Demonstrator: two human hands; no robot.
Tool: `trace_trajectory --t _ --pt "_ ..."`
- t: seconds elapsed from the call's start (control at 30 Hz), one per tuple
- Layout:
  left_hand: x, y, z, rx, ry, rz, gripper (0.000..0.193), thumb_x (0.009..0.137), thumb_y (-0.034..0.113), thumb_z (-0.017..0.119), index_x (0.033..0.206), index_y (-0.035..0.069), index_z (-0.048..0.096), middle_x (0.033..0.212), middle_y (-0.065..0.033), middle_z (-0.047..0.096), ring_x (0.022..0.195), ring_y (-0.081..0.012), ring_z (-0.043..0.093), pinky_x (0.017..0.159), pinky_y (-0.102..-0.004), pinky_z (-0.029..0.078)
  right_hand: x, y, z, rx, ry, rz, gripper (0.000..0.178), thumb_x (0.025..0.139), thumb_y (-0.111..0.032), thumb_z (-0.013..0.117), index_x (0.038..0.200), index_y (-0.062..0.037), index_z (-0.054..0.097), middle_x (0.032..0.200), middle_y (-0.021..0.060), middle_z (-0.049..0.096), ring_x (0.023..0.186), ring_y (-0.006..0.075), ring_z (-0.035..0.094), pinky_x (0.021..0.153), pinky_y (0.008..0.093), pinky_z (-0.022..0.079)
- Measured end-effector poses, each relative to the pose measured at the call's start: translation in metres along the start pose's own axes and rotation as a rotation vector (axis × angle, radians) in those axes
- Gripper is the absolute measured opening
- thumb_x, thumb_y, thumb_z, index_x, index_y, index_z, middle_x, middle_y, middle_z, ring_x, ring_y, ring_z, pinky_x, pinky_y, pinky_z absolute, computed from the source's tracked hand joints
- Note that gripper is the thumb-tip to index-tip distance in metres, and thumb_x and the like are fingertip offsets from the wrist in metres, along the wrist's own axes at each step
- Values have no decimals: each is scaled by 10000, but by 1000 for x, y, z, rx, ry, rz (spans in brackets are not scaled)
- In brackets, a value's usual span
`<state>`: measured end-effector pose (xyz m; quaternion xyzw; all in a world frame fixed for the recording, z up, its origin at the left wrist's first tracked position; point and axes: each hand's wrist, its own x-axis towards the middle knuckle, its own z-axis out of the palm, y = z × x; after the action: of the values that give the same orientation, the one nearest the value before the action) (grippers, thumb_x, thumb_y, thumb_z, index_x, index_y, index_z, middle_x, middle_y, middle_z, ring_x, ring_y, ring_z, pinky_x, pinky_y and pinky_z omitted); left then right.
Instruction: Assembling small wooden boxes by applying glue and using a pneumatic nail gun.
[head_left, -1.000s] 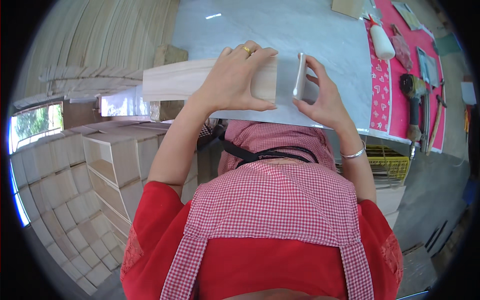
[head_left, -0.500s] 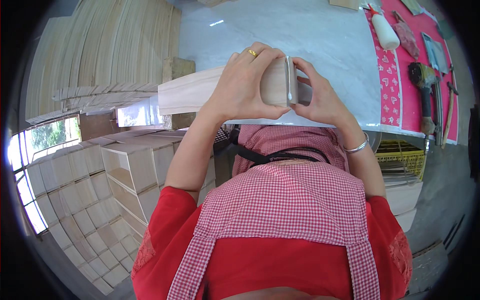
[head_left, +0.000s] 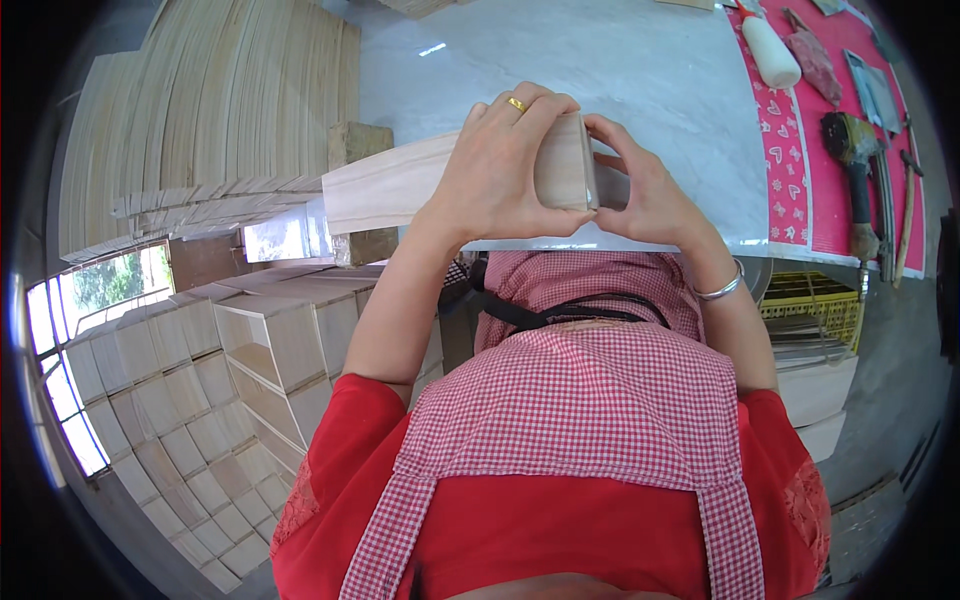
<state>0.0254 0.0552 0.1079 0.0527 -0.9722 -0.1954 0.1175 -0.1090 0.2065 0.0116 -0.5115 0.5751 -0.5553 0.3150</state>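
A long pale wooden board (head_left: 385,187) lies across the near edge of the table. My left hand (head_left: 492,165), with a ring on one finger, is closed over its right part, fingers on the far edge and thumb on the near edge. My right hand (head_left: 650,190) grips a thin wooden end piece (head_left: 588,165) between fingers and thumb, holding it flush against the board's right end. A small white spot shows at the near end of that joint. Most of the end piece's outer face is hidden.
A worn wooden block (head_left: 360,145) props the board's left end. Tall stacks of thin boards (head_left: 220,110) stand at left, above piled wooden boxes (head_left: 150,380). On the pink cloth (head_left: 825,215) at right lie a white glue bottle (head_left: 770,55) and a nail gun (head_left: 855,175). A yellow crate (head_left: 845,310) sits below.
The end piece has closed up against the board's end; the glue line that showed between them is now mostly hidden. Both hands keep their grip, and the whole view has shifted slightly.
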Motion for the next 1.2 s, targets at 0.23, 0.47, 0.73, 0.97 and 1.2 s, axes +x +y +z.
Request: trace_trajectory --t 0.23,0.47,0.73,0.97,1.2 --pt "1 0 2 2 -20 -21 810 541 368 818 1238 52 549 1171 -126 571 1044 -320 573 880 -403 422 0 1 -1 19 -23 27 918 652 -17 753 1470 -23 336 1421 196 484 1345 340 470 1110 453 434" --pt "2 0 3 -7 -35 -32 812 542 370 817 1239 50 551 1181 -129 565 1039 -322 571 882 -404 422 1 0 -2 29 -37 52 939 639 -7 758 1475 -15 330 1442 204 465 1372 338 445 1121 456 423" --pt "1 -1 3 -5 -52 -57 833 539 389 828 1246 47 550 1192 -130 559 1038 -323 567 885 -405 421 2 0 -2 35 -43 53 941 633 -10 763 1471 -21 335 1436 203 472 1361 340 456 1112 460 433" --pt "0 0 3 -10 -57 -63 839 534 395 835 1245 48 553 1195 -130 560 1040 -321 565 882 -402 419 0 1 -2 23 -38 45 936 632 -4 750 1472 -29 338 1433 197 476 1354 341 464 1106 465 438" --pt "-1 -3 3 -27 -71 -73 837 533 383 840 1245 47 555 1196 -131 559 1043 -320 562 880 -400 418 1 4 -1 -46 -12 15 913 639 -51 760 1456 -55 352 1380 185 516 1224 358 556 1043 438 490"
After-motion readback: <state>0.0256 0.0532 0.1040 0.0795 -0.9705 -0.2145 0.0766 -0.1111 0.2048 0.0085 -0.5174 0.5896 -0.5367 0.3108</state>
